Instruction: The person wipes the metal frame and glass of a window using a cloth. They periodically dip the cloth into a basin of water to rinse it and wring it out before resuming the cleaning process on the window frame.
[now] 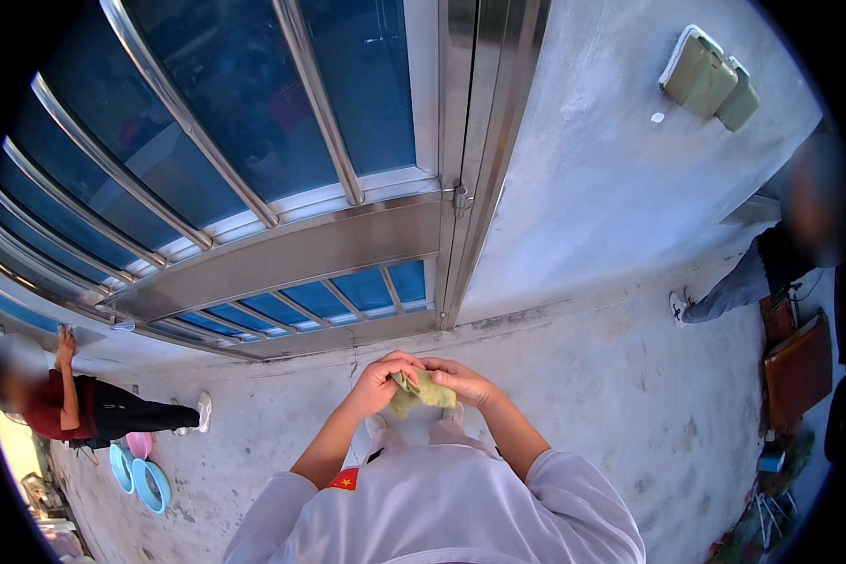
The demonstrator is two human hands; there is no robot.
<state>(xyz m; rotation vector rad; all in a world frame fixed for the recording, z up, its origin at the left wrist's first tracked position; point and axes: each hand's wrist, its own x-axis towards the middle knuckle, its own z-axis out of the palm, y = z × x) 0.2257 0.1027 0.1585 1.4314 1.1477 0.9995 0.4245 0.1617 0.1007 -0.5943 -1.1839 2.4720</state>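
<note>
A small yellow-green cloth (433, 392) hangs crumpled between my two hands, in front of my body. My left hand (383, 381) grips its left side, with fingers curled over the top edge. On the other side, my right hand (463, 383) pinches the cloth's upper right part. The fingertips of both hands come close together at the top. Below the cloth, parts of my shoes (453, 412) show on the concrete floor (564, 423).
Ahead stands a metal-framed door (310, 240) with steel bars over blue glass. A switch box (701, 74) is on the white wall (592, 176). One person (70, 402) stands left near blue basins (151, 486) and a pink basin (139, 444); another person (740, 275) is at right, near a brown board (798, 374).
</note>
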